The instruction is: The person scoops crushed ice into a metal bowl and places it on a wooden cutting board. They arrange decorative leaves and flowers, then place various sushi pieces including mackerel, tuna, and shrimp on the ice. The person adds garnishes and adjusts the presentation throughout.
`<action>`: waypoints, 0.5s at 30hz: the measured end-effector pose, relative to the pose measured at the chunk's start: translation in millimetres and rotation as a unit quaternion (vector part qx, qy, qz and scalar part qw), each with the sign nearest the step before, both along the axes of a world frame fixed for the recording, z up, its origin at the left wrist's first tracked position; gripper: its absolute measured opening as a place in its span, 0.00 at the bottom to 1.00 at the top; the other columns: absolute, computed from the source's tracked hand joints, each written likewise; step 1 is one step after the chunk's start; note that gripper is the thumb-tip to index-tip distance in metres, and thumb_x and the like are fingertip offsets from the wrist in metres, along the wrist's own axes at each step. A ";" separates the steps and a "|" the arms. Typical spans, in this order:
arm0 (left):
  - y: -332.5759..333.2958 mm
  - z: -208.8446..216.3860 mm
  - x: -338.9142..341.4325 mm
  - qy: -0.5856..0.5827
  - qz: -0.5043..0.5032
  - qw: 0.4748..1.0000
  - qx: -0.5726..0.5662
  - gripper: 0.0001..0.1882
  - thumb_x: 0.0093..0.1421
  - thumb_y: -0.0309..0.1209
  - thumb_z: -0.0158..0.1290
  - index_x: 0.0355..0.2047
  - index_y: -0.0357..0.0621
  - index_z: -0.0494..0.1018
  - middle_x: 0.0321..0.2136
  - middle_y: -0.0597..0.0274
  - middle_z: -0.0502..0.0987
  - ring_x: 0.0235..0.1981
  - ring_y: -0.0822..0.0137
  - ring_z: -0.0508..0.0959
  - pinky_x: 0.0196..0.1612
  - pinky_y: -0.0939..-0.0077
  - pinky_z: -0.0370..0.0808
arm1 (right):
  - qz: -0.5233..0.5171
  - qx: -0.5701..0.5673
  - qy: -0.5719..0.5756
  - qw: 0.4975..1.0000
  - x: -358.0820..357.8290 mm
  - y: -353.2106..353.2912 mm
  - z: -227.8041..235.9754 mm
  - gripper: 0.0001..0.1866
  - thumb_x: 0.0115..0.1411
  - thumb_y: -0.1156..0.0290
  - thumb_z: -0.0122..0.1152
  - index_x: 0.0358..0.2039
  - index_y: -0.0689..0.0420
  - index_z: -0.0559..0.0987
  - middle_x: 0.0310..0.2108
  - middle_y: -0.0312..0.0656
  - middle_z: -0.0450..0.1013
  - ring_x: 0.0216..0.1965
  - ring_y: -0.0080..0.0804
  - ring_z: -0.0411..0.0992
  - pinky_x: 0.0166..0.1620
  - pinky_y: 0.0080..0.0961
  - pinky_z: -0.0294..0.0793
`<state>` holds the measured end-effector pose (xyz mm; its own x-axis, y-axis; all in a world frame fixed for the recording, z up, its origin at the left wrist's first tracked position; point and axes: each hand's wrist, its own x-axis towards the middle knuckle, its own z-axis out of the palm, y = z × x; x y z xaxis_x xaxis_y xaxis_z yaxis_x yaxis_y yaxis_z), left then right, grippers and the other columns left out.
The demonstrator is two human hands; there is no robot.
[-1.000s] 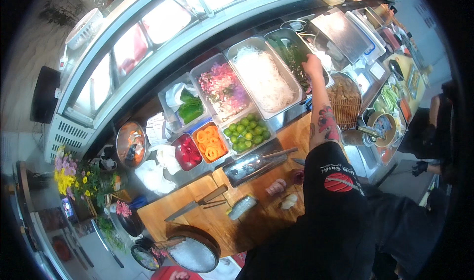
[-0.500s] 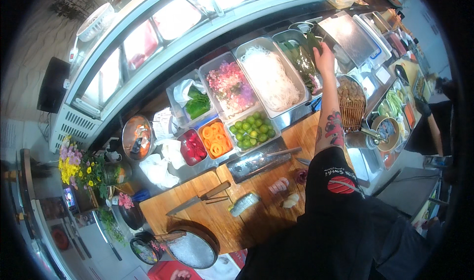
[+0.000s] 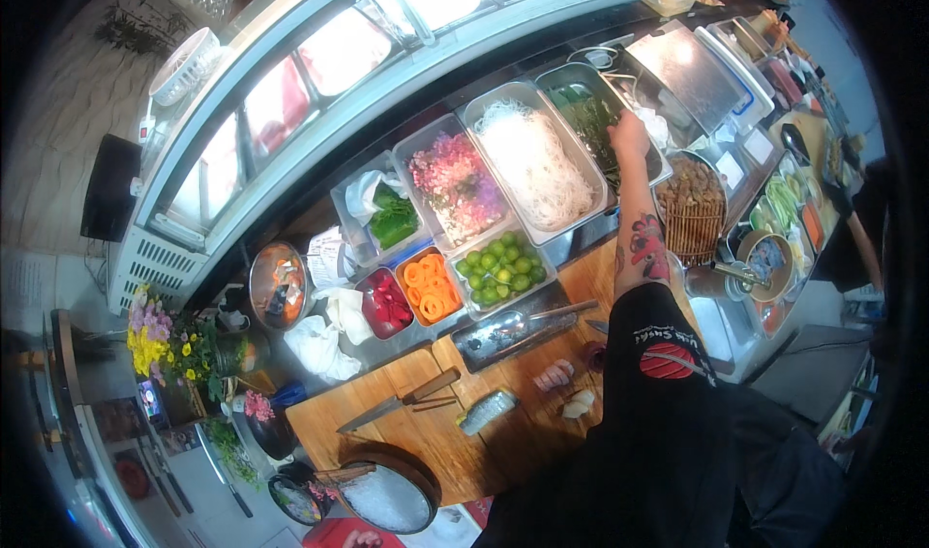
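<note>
My right hand point(image 3: 630, 135) reaches across the counter into a metal pan of green leaves point(image 3: 579, 93). Its fingers are closed in a pinch on the dark leaves at the pan's near right side; the fingertips are partly hidden. At the bottom edge, only a few fingers of my left hand point(image 3: 362, 539) show beside a red surface, and what they do is cut off. On the wooden board point(image 3: 387, 385) lie a knife point(image 3: 399, 400), a pair of chopsticks, a silver-skinned fish piece point(image 3: 487, 412), pink slices point(image 3: 554, 375) and a pale piece point(image 3: 578, 405).
Next to the leaf pan stand pans of white shreds point(image 3: 532, 161) and pink flowers point(image 3: 455, 185). Nearer are limes point(image 3: 500, 269), orange curls point(image 3: 431, 290) and red pieces point(image 3: 385, 308). A glass case point(image 3: 387, 93) borders the back; a bowl of ice point(image 3: 387, 498) stands front left. Another person point(image 3: 856, 229) is at right.
My right hand has lowered from the far right side of the leaf pan toward its near side. The dark leaf it held up is down among the others. The whole view shifted slightly.
</note>
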<state>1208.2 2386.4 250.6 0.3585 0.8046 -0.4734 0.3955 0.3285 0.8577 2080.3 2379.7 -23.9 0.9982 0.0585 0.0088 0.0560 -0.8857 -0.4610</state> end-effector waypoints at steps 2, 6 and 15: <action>0.8 -2.2 -1.8 -0.015 -0.009 1.000 0.002 0.32 0.71 0.36 0.54 0.70 0.36 0.59 0.61 0.54 0.71 0.64 0.58 0.70 0.70 0.55 0.63 | -0.001 0.011 -0.024 1.000 0.8 -4.0 2.4 0.24 0.55 0.65 0.75 0.53 0.55 0.81 0.48 0.52 0.81 0.49 0.52 0.79 0.51 0.46 0.79; 0.7 -5.8 -3.0 -0.048 -0.030 0.998 0.003 0.32 0.71 0.36 0.54 0.69 0.35 0.59 0.60 0.54 0.71 0.63 0.59 0.70 0.70 0.56 0.63 | 0.070 0.103 -0.115 0.986 3.4 -12.5 -1.4 0.25 0.56 0.63 0.75 0.53 0.55 0.80 0.45 0.54 0.81 0.48 0.54 0.79 0.51 0.45 0.78; -6.9 -3.8 -2.2 -0.052 -0.034 0.998 0.017 0.31 0.71 0.35 0.54 0.69 0.33 0.60 0.60 0.54 0.71 0.63 0.58 0.70 0.69 0.57 0.63 | 0.117 0.387 -0.100 0.909 1.0 -25.4 40.1 0.19 0.59 0.67 0.74 0.46 0.66 0.82 0.39 0.47 0.83 0.39 0.31 0.81 0.44 0.28 0.78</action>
<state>1206.0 2379.5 246.8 0.4579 0.7921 -0.4037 0.3237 0.2743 0.9055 2081.3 2354.3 16.2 0.9332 0.1674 0.3180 0.3524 -0.2537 -0.9008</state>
